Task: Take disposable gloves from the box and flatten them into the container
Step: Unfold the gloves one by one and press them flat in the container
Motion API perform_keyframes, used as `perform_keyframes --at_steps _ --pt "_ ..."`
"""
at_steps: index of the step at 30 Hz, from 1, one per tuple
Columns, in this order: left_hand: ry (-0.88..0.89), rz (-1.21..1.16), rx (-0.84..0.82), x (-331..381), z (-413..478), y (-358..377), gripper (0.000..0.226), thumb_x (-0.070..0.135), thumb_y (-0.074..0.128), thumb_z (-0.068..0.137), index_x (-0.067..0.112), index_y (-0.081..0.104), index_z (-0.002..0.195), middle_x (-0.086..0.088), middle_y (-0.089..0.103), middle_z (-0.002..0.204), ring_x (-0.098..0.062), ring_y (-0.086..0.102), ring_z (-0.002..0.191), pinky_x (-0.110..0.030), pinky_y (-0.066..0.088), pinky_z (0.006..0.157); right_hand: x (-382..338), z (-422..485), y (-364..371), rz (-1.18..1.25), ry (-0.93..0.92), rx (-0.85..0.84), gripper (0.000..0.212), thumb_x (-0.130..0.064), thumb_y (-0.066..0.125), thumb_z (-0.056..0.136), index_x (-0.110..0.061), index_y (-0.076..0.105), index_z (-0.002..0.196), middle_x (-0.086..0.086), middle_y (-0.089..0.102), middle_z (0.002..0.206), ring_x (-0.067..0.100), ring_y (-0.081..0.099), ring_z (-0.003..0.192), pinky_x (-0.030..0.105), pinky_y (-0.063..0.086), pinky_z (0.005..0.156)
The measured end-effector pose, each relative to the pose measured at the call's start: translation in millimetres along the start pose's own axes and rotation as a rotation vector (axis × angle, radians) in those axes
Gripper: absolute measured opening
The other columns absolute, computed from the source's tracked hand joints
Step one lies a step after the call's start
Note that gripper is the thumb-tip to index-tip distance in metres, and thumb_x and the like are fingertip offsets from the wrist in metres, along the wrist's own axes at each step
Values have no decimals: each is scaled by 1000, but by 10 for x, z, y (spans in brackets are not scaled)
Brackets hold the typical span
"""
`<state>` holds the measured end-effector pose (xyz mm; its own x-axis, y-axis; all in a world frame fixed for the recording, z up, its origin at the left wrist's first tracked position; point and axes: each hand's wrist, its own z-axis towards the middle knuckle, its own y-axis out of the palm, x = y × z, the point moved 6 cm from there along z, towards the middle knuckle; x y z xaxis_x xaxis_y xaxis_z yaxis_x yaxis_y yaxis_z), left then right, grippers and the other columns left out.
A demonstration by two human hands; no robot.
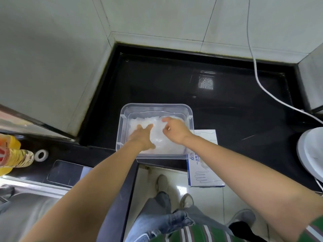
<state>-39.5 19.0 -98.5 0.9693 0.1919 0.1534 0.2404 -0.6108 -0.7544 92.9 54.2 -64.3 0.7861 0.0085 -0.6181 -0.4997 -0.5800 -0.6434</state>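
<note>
Forearms nearest me lead to my left hand (142,136), fingers straight, pressing flat on the clear gloves (158,139). My right hand (174,131) curls over them; I cannot tell if it pinches. They fill the container (157,106), with the box (206,175) just beside its right corner.

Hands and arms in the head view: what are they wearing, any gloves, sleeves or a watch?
The left hand and the right hand are bare: no gloves, watch or wristband showing. The only clothing on either arm is a sleeve edge at the upper right arm, green with a pale stripe.
</note>
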Motion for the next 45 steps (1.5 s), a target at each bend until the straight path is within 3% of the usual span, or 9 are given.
perform_keyframes --at_steps 4,6,11,15,21,27,32,38,45 --pt "80 -128 417 210 -218 -400 23 26 54 95 16 63 113 -8 63 114 -22 61 89 -28 48 71 -100 -205 -529 340 -208 266 26 -2 48 95 -17 69 97 -2 64 74 1 57 59 15 44 59" --pt "143 -228 549 396 -367 -538 17 22 51 95 15 66 92 -5 68 89 -19 56 71 -24 41 59 2 -333 -780 364 -226 409 24 -2 49 92 -15 69 87 -4 62 65 1 54 54 15 43 56" --pt "344 -432 611 1120 -832 -606 13 22 53 94 17 64 90 7 51 57 -18 51 61 -28 37 60 594 -628 -911 209 -35 453 26 -9 48 91 -15 63 71 -6 59 62 10 54 57 27 45 58" --pt "435 -300 312 1688 -1011 -148 18 23 47 97 10 54 107 -9 64 86 -28 61 82 -37 48 73 1011 -849 -581 -137 152 109 32 -11 52 89 -28 58 63 4 69 82 23 61 75 33 48 67" --pt "246 -255 -45 1591 -988 735 62 21 45 97 15 13 150 -17 61 114 -34 58 104 -40 47 82 1085 -1138 -283 -377 173 89 40 -22 60 88 -29 62 127 3 64 120 29 63 105 32 49 80" --pt "209 -204 16 1511 -921 806 80 25 58 95 25 5 154 -11 62 114 -27 60 103 -31 44 75 1007 -1158 -194 -472 138 188 19 -7 52 83 -16 67 89 4 57 92 28 63 82 29 44 64" --pt "224 -281 -8 1482 -898 820 75 19 66 88 23 19 147 -7 58 95 -22 55 85 -31 47 70 1141 -1069 -231 -92 149 242 25 -10 57 87 -21 64 67 -3 59 88 21 58 77 29 46 66" --pt "237 -287 -21 1496 -875 789 82 18 68 88 25 15 150 -12 62 112 -24 59 94 -31 47 77 1320 -1097 -524 549 146 400 15 -12 49 96 -6 62 92 10 62 97 18 57 88 26 48 76" --pt "252 -261 -48 1518 -920 755 80 21 63 92 21 12 154 -11 60 121 -27 62 102 -31 50 84 1183 -1122 -667 1000 237 461 27 -28 44 86 -7 62 82 5 63 80 20 58 78 35 50 72"
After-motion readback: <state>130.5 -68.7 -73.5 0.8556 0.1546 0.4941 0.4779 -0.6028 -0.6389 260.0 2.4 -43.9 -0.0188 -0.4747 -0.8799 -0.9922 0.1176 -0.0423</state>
